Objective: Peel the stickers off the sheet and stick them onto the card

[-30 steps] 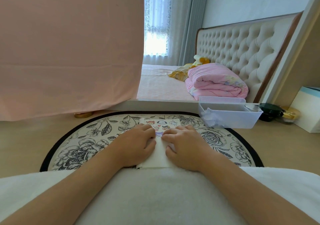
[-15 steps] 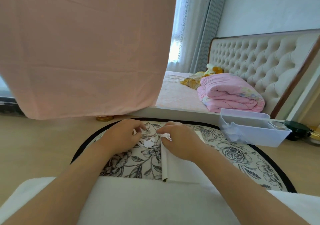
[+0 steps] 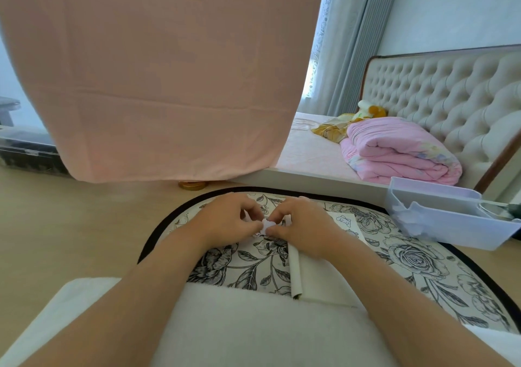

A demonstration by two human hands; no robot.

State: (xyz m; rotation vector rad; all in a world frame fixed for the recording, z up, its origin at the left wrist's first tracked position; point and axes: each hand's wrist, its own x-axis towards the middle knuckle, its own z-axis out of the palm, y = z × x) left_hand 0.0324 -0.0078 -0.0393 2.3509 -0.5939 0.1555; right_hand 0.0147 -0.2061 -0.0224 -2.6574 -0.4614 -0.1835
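Note:
A small pale sticker (image 3: pixel 266 225) sits between the fingertips of both hands above the floral mat. My left hand (image 3: pixel 231 220) and my right hand (image 3: pixel 301 224) meet at it, fingers curled, each pinching an edge. The sticker sheet (image 3: pixel 345 221) with outline drawings lies flat on the mat, partly hidden under my right hand. A white card or booklet (image 3: pixel 315 276) lies under my right wrist, its near end against the white cloth on my lap.
A round floral mat (image 3: pixel 408 259) with a black rim lies on the wood floor. A translucent plastic bin (image 3: pixel 439 220) stands at the right. A pink hanging cloth (image 3: pixel 158 70) fills the upper left. A bed with a folded pink quilt (image 3: pixel 394 152) is behind.
The view has swung left and closer. My hands lifted off the sheet and card, came together left of it, and now pinch a small sticker between them.

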